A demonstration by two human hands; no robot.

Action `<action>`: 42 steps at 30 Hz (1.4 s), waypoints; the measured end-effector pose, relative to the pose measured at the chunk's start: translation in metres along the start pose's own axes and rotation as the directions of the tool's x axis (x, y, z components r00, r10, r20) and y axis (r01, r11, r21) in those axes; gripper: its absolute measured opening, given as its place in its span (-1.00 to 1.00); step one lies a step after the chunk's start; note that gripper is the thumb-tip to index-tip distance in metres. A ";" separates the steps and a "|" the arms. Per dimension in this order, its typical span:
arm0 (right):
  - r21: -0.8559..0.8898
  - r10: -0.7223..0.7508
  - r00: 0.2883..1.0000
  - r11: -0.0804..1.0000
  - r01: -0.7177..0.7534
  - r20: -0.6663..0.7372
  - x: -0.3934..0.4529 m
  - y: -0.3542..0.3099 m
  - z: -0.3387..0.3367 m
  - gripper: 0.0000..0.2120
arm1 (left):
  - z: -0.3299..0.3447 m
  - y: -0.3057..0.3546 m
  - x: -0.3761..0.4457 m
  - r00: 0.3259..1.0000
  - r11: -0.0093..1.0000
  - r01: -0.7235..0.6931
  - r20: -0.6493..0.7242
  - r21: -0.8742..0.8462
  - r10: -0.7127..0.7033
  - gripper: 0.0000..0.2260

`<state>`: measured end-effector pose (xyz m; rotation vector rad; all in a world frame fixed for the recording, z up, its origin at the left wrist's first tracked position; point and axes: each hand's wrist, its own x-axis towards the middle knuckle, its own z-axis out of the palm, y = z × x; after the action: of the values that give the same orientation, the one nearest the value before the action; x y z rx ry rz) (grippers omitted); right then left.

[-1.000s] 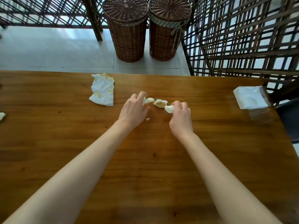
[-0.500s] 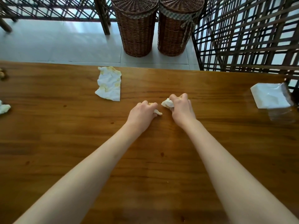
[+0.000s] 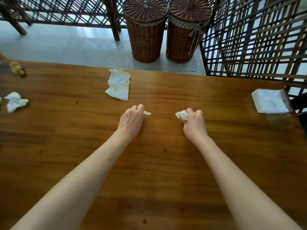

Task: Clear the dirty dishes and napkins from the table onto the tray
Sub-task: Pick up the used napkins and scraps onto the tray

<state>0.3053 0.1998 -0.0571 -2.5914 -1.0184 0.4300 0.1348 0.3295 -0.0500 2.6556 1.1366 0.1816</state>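
wooden table [image 3: 149, 171], warm brown, visible grain, a few small dark knots. far edge runs across the upper part of the view; pale tiled floor [image 3: 66, 47] beyond it.

lying on it:
- flat crumpled napkin [image 3: 118, 84], white with yellow stains, near the far edge, centre-left.
- balled napkin [image 3: 15, 101], white and yellowish, far left.
- brownish crumpled lump [image 3: 16, 68] at the far left corner, blurred, cannot tell what it is.
- stack of clean white napkins [image 3: 269, 102] in a clear wrapper, right end, close to the edge.

on the floor past the table: two lidded wicker baskets [image 3: 146, 30], side by side, touching or nearly so.
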 end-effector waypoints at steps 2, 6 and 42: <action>-0.002 -0.012 1.000 1.000 0.012 0.005 -0.008 -0.004 -0.001 -0.65 | -0.005 -0.003 -0.008 1.000 1.000 0.012 -0.014 -0.026 -0.013 -0.91; -0.004 -0.043 0.999 0.999 0.043 0.006 -0.022 -0.008 -0.004 -0.63 | -0.014 -0.007 -0.022 0.991 0.990 0.100 -0.080 -0.102 -0.108 -0.93; 0.105 -0.200 0.969 0.977 0.186 0.143 -0.050 -0.078 0.023 -0.66 | -0.016 -0.056 -0.054 0.982 0.980 0.190 0.026 -0.068 -0.188 -0.80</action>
<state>0.2150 0.2229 -0.0385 -2.3794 -1.2590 0.6173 0.0553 0.3309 -0.0511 2.4658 1.3417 0.1567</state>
